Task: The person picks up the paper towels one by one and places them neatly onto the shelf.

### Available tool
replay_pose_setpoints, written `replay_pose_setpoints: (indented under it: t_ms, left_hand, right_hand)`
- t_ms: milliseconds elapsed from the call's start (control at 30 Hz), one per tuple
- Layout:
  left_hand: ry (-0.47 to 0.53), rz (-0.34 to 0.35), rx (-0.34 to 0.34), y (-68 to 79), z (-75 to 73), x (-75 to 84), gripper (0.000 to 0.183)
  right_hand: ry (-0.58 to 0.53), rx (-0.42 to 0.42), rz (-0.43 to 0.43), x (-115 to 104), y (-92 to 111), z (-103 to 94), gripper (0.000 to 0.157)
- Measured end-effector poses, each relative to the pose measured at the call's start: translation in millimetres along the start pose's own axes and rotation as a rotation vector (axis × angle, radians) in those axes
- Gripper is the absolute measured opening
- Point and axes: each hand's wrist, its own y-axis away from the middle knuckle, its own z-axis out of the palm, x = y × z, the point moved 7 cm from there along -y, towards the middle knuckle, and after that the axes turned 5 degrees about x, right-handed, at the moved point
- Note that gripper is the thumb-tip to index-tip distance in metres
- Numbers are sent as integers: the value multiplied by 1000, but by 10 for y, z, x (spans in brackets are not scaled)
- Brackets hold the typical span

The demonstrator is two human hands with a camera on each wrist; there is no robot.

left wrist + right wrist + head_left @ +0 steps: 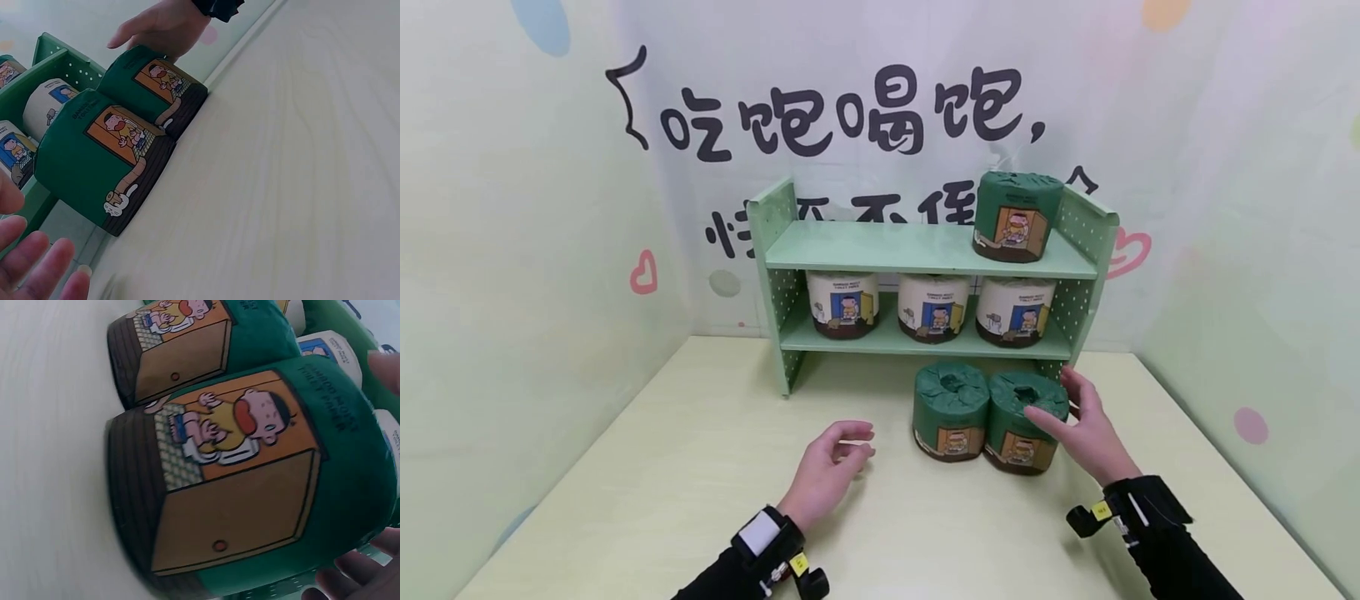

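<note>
Two green-wrapped toilet paper rolls stand side by side on the table in front of the shelf: the left roll [951, 415] and the right roll [1017, 433]. My right hand [1096, 437] is at the right roll, its fingers by the right side and its thumb reaching toward the near top edge. In the right wrist view the fingers [359, 575] lie beside that roll's wrapper; whether they touch it is unclear. To the left of both rolls, my left hand [823, 477] hovers over the table with loosely bent fingers, holding nothing.
Behind the rolls stands a light green two-tier shelf [872, 246] with perforated sides. One green roll [1017, 218] sits at the right of its top board. Three white rolls, including the middle one [932, 308], line the lower board. Printed curtains enclose the table [700, 467].
</note>
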Motion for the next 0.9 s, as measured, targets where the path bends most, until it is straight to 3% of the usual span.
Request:
replay_pose_setpoints:
  t_ms: [367, 900]
  left_hand:
    - [-6, 5, -1, -7, 8, 8, 35]
    - [-2, 2, -8, -7, 19, 9, 35]
  right_hand:
    - [-9, -88, 120, 250, -10, 179, 131]
    - [-43, -108, 103, 300, 20, 224, 127]
